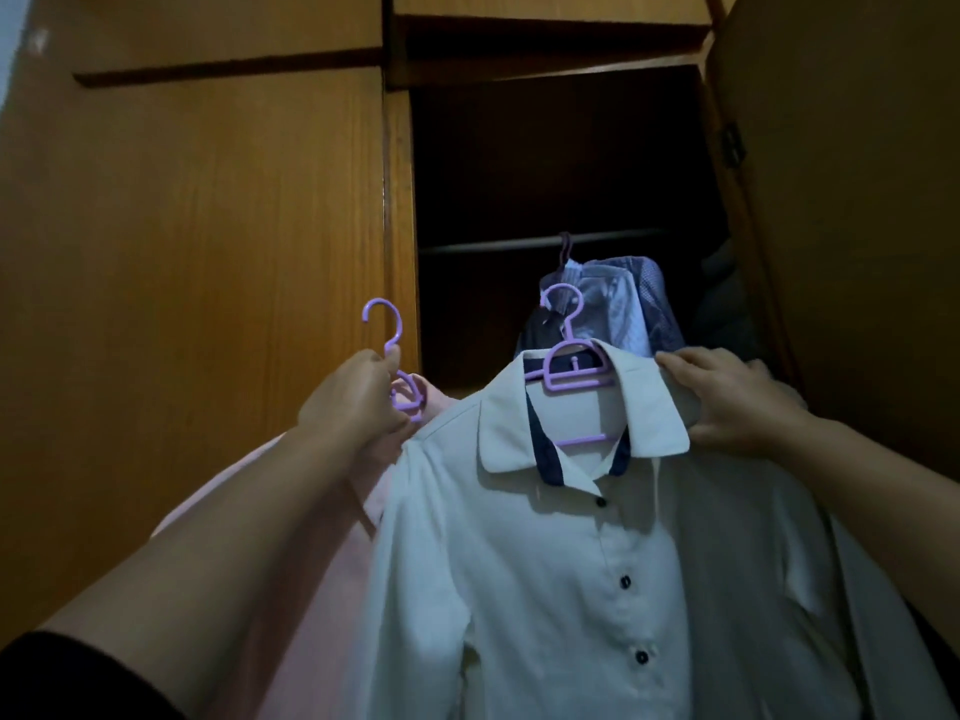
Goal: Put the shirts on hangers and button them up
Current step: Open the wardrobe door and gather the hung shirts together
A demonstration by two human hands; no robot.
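While fingers (675, 363) pinch its shoulder, white shirt (545, 563) hangs.

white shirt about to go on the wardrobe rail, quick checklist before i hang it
1. White shirt seated on its purple hanger: ok, hook stands clear above the collar.
2. Dark buttons fastened: ok for the three in view; lower ones cannot tell.
3. Right hand holds the shirt's shoulder: ok.
4. Left hand free: not ok, it grips a second hanger carrying a pink shirt.
5. Room on the rail: ok, bare stretch left of the hung blue shirt.
6. Wardrobe door open: ok.
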